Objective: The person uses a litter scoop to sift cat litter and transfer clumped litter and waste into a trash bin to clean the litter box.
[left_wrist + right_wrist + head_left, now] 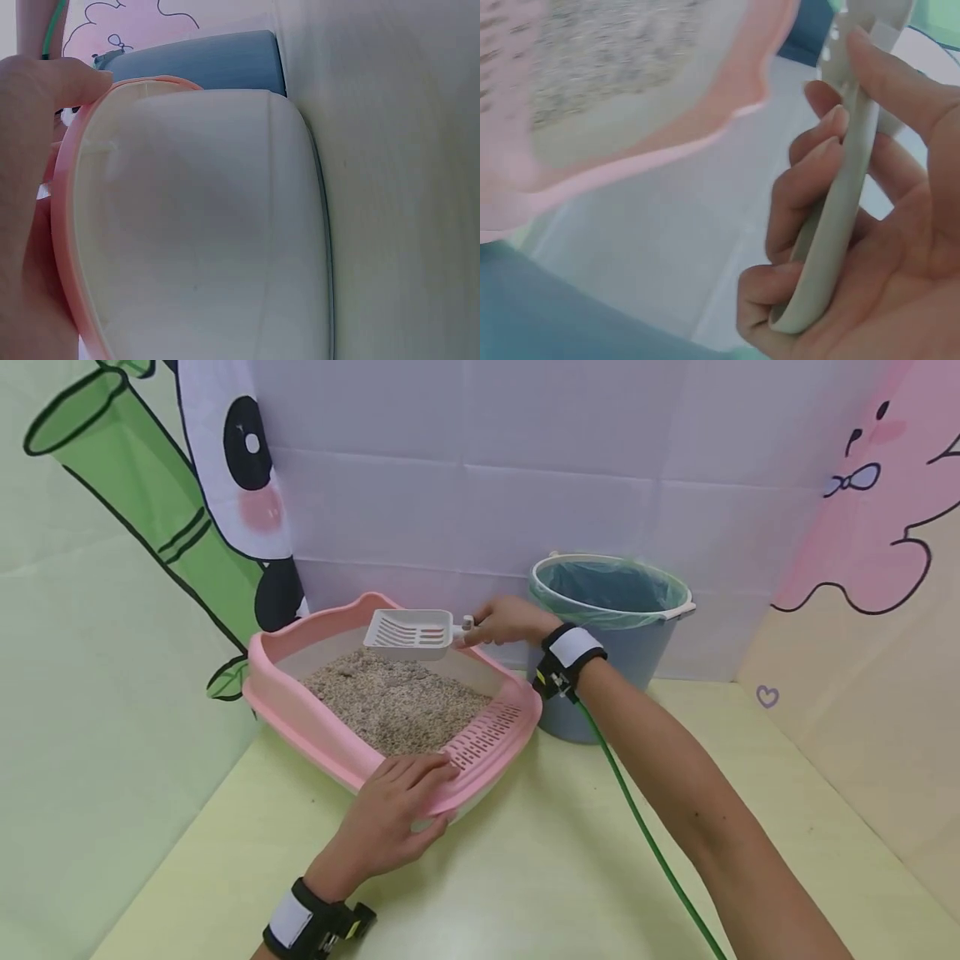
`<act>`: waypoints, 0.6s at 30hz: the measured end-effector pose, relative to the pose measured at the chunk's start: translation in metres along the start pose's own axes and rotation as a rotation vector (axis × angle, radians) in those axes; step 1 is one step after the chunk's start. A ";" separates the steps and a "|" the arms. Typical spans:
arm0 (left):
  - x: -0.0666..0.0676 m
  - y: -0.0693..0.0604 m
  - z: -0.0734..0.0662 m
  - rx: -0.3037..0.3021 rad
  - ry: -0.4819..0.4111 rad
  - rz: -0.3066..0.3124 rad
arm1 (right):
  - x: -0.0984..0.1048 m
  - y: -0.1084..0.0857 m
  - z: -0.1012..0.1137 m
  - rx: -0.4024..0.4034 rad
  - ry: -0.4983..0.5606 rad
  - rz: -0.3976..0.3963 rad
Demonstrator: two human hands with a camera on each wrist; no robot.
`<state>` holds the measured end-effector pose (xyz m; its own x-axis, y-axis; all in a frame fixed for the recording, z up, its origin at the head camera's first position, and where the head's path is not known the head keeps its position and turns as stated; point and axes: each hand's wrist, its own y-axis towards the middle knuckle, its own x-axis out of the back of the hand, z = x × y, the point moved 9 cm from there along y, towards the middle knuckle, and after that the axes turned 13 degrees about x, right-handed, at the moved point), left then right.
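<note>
A pink-rimmed litter box (480, 745) full of grainy litter (393, 697) stands on the light floor. My left hand (397, 810) grips its front rim, fingers on the slotted pink top and thumb on the outer side. In the left wrist view, the box's pale outer wall (202, 225) fills the middle. My right hand (510, 620) holds a litter scoop (411, 639) above the back part of the box. The right wrist view shows its fingers curled round the scoop's grey-white handle (840, 210). From the head, the scoop's slotted pan looks level, with no clump visible in it.
Behind the right wrist, a blue-grey bin (645, 652) with a green liner bag stands close to the box's right side. Cartoon-printed walls (480, 477) enclose the back and sides. A green cable (637, 810) runs from the right wrist down across the view.
</note>
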<state>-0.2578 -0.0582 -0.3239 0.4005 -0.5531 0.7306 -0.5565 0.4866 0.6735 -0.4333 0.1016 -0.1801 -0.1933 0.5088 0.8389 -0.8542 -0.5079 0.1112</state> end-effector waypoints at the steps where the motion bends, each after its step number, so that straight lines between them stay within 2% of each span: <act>1: 0.000 0.000 0.000 -0.001 -0.003 0.000 | 0.006 -0.002 0.005 -0.001 0.015 -0.001; 5: -0.002 0.000 -0.001 0.004 -0.008 -0.002 | 0.036 -0.012 0.021 0.011 0.059 -0.023; 8: -0.003 0.000 -0.003 -0.003 -0.007 -0.008 | 0.068 -0.027 0.019 -0.015 0.028 -0.055; 14: -0.001 0.000 -0.003 0.002 -0.005 -0.008 | 0.139 -0.078 -0.020 -0.144 -0.095 -0.129; 18: 0.000 -0.001 0.000 0.019 0.004 -0.001 | 0.174 -0.116 -0.056 -0.216 -0.164 -0.208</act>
<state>-0.2571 -0.0587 -0.3245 0.4038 -0.5505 0.7306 -0.5702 0.4730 0.6716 -0.3948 0.2877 -0.0766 0.0612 0.4586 0.8865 -0.9530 -0.2371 0.1884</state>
